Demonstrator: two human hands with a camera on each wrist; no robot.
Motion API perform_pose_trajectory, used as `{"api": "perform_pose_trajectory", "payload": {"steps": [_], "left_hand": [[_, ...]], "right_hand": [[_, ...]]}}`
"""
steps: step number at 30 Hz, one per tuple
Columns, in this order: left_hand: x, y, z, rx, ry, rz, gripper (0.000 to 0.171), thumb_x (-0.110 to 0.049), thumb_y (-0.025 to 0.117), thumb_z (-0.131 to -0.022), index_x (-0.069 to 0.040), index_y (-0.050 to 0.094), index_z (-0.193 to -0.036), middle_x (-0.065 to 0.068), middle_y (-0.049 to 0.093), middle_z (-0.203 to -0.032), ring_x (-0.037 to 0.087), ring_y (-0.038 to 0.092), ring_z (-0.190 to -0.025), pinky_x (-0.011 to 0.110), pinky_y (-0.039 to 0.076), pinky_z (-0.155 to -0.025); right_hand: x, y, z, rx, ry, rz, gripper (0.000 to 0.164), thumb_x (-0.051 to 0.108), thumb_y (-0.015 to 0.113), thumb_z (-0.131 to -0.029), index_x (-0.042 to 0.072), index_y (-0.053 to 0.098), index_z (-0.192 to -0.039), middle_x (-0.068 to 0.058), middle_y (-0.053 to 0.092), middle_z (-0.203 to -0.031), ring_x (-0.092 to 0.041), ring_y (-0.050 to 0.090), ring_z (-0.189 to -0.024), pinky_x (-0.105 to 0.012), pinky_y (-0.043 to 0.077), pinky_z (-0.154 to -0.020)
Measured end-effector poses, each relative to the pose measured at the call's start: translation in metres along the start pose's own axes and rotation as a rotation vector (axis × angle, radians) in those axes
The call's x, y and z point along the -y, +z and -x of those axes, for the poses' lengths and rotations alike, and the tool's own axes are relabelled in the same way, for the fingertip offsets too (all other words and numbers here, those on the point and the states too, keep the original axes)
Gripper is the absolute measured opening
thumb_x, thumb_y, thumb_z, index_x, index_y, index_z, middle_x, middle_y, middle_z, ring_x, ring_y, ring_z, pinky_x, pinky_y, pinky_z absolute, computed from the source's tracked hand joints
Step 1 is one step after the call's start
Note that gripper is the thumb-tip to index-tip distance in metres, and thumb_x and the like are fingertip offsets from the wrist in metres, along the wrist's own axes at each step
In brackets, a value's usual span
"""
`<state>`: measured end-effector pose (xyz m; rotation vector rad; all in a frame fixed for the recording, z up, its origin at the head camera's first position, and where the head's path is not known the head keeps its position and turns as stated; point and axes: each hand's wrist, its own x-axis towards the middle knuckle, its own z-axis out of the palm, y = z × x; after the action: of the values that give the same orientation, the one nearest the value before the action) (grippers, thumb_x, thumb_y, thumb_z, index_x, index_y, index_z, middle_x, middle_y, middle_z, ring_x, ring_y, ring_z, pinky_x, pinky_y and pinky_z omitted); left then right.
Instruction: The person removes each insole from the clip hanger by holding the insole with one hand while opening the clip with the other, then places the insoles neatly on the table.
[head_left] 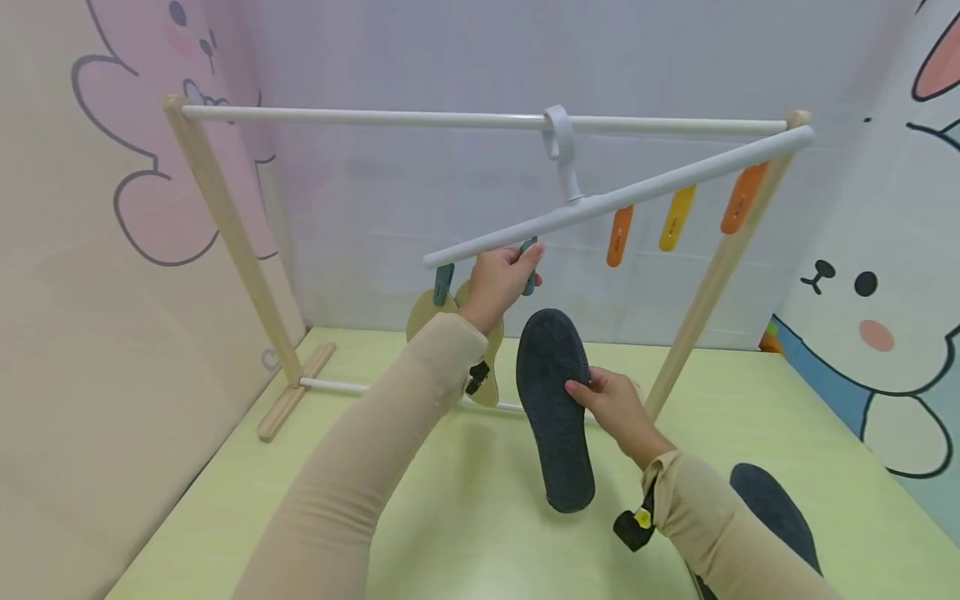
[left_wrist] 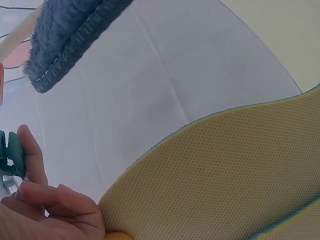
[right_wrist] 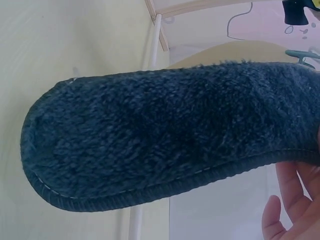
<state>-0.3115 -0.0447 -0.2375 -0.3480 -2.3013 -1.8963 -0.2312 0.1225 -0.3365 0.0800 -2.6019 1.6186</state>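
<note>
The dark blue fleece insole (head_left: 553, 417) hangs nearly upright in the air in front of the drying rack (head_left: 682, 333), its upper end just below a teal clip (head_left: 529, 286) and apart from it. The right hand (head_left: 617, 408) pinches it by one long edge above the middle, thumb on the near face and fingers behind; the left hand (head_left: 498, 283) pinches the teal clip on the tilted white hanger (head_left: 622, 198). The insole looks light and soft yet firm enough to keep its shape, unlikely to slip or break, though its plush pile may be thick for a small clip. The stitched border near the upper end seems the best place to hold, leaving the tip free. The left forearm covers much of the tan insoles (head_left: 430, 315), and the right sleeve cuts across a second dark insole (head_left: 776, 508) on the table (head_left: 427, 542). Whether the pinched clip's mouth gapes is hard to make out, and the right fingertips are partly hidden behind the insole.
</note>
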Motion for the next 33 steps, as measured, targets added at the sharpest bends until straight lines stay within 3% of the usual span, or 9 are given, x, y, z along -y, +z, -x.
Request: {"api": "perform_pose_trajectory", "payload": {"steps": [5,13,17,24,33], "left_hand": [[-0.002,-0.001,-0.001,0.015,-0.035,0.005,0.037,-0.034,0.059,-0.096,-0.008,0.057,-0.069,0.003,0.063,-0.067,0.013,0.051,-0.072,0.025,0.032,-0.064],[-0.003,-0.001,-0.001,0.044,-0.080,-0.012,0.038,-0.036,0.058,-0.096,-0.009,0.056,-0.070,0.000,0.060,-0.067,0.013,0.043,-0.066,0.027,0.032,-0.067],[-0.003,-0.001,-0.001,0.036,-0.081,0.011,0.035,-0.036,0.059,-0.096,-0.008,0.057,-0.074,0.000,0.060,-0.066,0.012,0.045,-0.066,0.027,0.033,-0.067],[-0.003,-0.002,-0.002,0.032,-0.055,0.070,0.028,-0.032,0.061,-0.096,-0.004,0.065,-0.097,0.000,0.058,-0.064,0.014,0.058,-0.073,0.025,0.036,-0.070],[0.001,-0.003,-0.004,0.051,-0.041,0.099,0.027,-0.031,0.061,-0.095,-0.006,0.060,-0.087,0.000,0.057,-0.066,0.015,0.058,-0.072,0.024,0.035,-0.066]], "right_hand": [[-0.001,0.003,0.000,-0.003,-0.007,-0.018,0.024,0.003,0.061,-0.093,-0.016,0.061,-0.108,-0.018,0.071,-0.092,-0.008,0.064,-0.082,-0.045,0.048,-0.089],[-0.009,0.007,0.005,-0.028,-0.045,0.017,0.023,0.001,0.060,-0.093,-0.016,0.061,-0.109,-0.025,0.068,-0.100,-0.035,0.064,-0.098,-0.047,0.047,-0.090],[-0.013,0.006,0.006,-0.041,-0.043,0.021,0.023,0.001,0.060,-0.093,-0.017,0.061,-0.107,-0.025,0.068,-0.099,-0.030,0.066,-0.094,-0.044,0.049,-0.088],[-0.015,0.002,0.007,-0.030,-0.024,0.043,0.024,0.002,0.061,-0.093,-0.017,0.061,-0.108,-0.023,0.069,-0.097,-0.016,0.065,-0.089,-0.044,0.049,-0.088],[-0.020,-0.006,0.013,0.025,0.075,0.041,0.028,0.008,0.058,-0.096,-0.016,0.060,-0.110,-0.015,0.071,-0.087,-0.029,0.064,-0.099,-0.051,0.045,-0.092]]}}
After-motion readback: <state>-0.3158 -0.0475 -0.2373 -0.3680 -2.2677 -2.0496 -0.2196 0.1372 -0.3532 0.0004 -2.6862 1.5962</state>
